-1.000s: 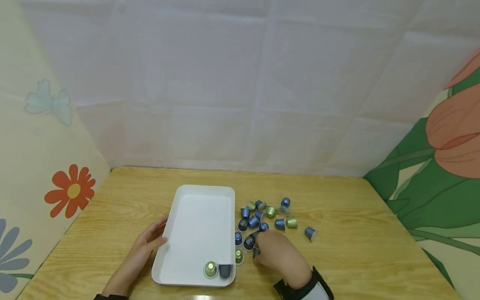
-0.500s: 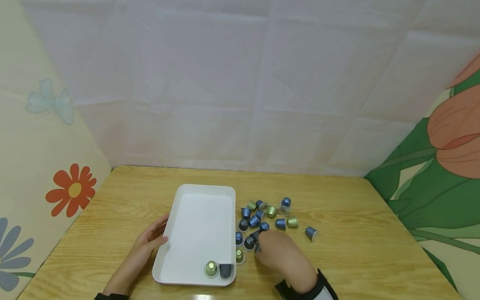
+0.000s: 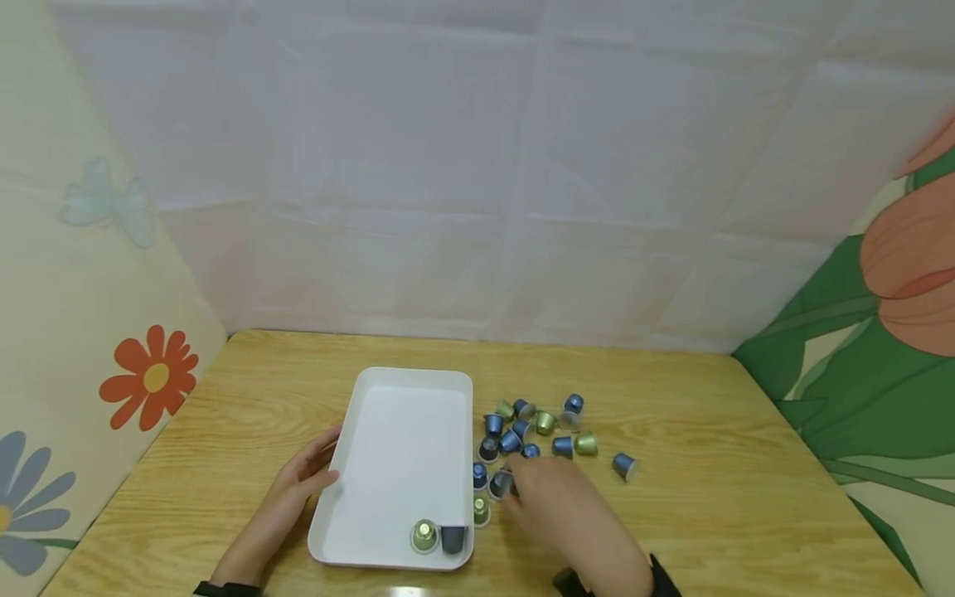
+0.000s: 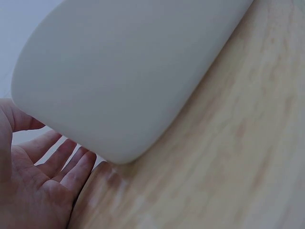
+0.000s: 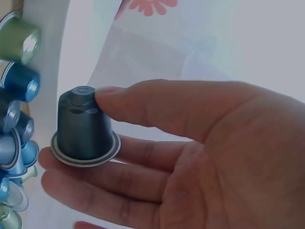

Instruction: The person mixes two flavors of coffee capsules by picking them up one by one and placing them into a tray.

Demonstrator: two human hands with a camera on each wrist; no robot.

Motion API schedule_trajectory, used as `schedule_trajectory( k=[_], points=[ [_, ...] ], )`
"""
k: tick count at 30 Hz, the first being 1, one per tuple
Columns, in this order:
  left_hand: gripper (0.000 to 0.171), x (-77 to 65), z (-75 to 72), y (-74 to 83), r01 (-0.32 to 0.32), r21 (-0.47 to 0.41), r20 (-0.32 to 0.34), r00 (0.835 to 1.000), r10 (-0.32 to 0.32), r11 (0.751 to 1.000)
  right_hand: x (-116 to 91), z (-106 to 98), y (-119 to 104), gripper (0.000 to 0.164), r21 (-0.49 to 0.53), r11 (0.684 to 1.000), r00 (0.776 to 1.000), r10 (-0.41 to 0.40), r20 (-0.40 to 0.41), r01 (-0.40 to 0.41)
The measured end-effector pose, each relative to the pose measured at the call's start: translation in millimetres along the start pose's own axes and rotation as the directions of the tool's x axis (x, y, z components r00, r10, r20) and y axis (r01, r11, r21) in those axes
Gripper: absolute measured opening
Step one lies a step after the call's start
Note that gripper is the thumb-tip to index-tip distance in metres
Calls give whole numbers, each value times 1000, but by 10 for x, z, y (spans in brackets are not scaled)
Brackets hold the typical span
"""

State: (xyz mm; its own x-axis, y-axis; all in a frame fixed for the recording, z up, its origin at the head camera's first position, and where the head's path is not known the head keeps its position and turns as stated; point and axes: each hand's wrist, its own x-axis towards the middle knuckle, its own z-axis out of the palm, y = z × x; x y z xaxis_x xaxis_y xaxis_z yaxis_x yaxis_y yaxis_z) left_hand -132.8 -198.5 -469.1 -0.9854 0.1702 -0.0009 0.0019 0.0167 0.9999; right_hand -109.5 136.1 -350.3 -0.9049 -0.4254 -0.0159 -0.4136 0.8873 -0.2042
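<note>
My left hand holds the left side of a shallow white tray, thumb over the rim and fingers at the outer wall. In the left wrist view, the tray's wall hides the tip of my thumb. On the tray's right, my right hand pinches a dark grey-green coffee capsule, thumb near its narrow end and fingers beneath its flanged rim. In the head view that capsule is mostly hidden by the hand. A green capsule and a dark grey capsule lie in the tray's near right corner.
Several blue, green and dark capsules cluster right of the tray, among them a green capsule close to its wall. One blue capsule lies apart, farther right. The wooden table meets a white cloth backdrop at the back.
My right hand has moved slightly away from me and its forearm has shifted right; the dark capsule at its fingertips is now more covered. The left hand keeps its place on the tray.
</note>
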Motion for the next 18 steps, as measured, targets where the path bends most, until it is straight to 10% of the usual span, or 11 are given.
schedule_trajectory(
  k=[18],
  points=[
    [61, 2, 7, -7, -15, -3, -5, 1000, 15, 1000, -36, 114, -337, 19, -118, 958, 963, -267, -25, 263]
  ],
)
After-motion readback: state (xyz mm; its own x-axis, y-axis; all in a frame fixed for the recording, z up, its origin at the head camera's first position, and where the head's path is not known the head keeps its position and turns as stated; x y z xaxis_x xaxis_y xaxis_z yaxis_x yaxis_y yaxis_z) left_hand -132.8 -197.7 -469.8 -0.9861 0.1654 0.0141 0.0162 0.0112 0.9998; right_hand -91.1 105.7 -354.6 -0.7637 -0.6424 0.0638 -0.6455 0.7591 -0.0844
